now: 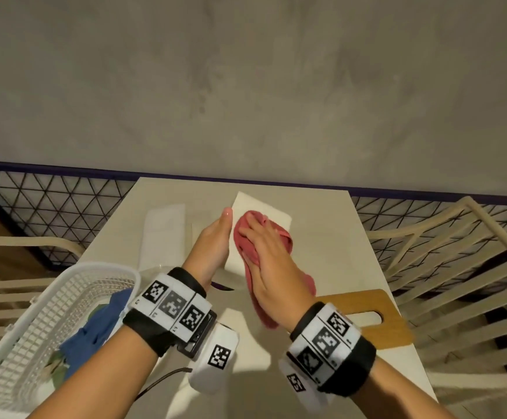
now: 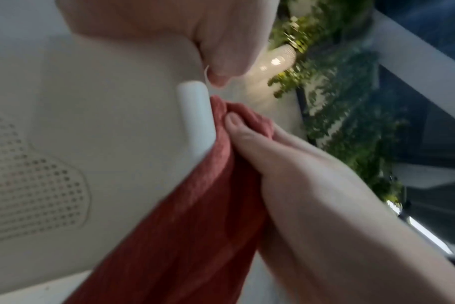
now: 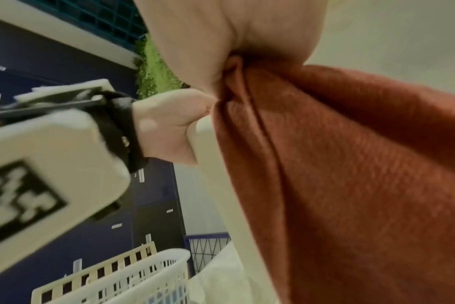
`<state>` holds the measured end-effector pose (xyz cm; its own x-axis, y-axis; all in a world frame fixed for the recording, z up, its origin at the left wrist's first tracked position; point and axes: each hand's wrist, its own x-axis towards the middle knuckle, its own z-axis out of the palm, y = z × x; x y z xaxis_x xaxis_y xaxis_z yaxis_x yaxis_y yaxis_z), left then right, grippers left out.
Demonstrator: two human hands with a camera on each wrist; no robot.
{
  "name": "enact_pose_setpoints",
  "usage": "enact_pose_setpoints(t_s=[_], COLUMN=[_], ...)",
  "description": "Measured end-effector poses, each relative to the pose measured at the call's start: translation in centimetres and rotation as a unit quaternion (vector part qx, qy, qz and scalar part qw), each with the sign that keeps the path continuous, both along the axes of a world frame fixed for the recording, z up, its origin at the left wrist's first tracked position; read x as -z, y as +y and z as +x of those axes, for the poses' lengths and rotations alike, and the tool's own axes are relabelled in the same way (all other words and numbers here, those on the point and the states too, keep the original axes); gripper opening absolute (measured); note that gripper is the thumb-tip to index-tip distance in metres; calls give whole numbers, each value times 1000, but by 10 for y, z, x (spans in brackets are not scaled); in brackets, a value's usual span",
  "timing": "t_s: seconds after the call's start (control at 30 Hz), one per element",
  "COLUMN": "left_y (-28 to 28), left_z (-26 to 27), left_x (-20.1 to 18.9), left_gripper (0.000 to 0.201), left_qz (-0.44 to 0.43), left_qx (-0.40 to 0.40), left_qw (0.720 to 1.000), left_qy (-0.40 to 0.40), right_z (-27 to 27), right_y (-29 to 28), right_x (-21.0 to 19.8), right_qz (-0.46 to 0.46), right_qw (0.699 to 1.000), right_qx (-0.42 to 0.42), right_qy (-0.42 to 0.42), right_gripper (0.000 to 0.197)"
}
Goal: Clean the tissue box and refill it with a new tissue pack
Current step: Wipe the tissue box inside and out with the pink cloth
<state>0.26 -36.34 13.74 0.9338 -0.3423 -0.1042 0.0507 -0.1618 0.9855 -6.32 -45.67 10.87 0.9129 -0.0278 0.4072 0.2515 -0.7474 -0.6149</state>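
Wiping is under way. The left hand [image 1: 212,246] is gripping the white cutting board [image 1: 264,204] by its edge, holding it tilted over the worktop [image 1: 321,237]. The right hand [image 1: 267,258] is clutching the red cloth [image 1: 243,234] and pressing it against the board's face. The far corner is lying uncovered, so the job is judged roughly half done.

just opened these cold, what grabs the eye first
The red terry cloth, which the right hand holds against a white plastic board at the middle of the pale table; the left hand grips that board's left edge. Next, a white slatted plastic basket with blue fabric at the left, and a brown wooden board with a handle slot at the right.
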Motion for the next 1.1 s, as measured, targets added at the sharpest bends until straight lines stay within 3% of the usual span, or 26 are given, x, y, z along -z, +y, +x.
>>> enact_pose_setpoints(t_s=[0.17,0.33,0.47,0.53,0.63,0.73,0.9,1.1], left_y=[4,2,4,5,9,14,29,40], left_z=[-1,-13,-10,-9,-5,-1,10,14], left_x=[-1,-4,-8,-6,-2,-1,-14,-29], left_gripper=[46,50,50,36,25,22,20,22], left_qz=[27,-11,-42,-37,-21,-16,-34,-7], left_qx=[-48,-61,-43,-37,-22,5,99,123], left_qw=[997,995,994,993,991,991,991,986], left_qy=[-59,-72,-88,-104,-129,-135,-78,-108], right_z=[30,50,42,46,58,61,46,51], right_y=[1,-3,7,-6,-32,-47,-41,-27], right_x=[-26,-42,-37,-42,-44,-46,-54,-65], right_qz=[-78,-13,-165,-120,25,227,191,146], right_qw=[997,990,976,987,993,962,976,988], right_qx=[17,138,88,72,116,119,56,25], right_qy=[-21,-26,-113,-82,18,96,83,41], right_gripper=[38,29,37,33,28,17,16,24])
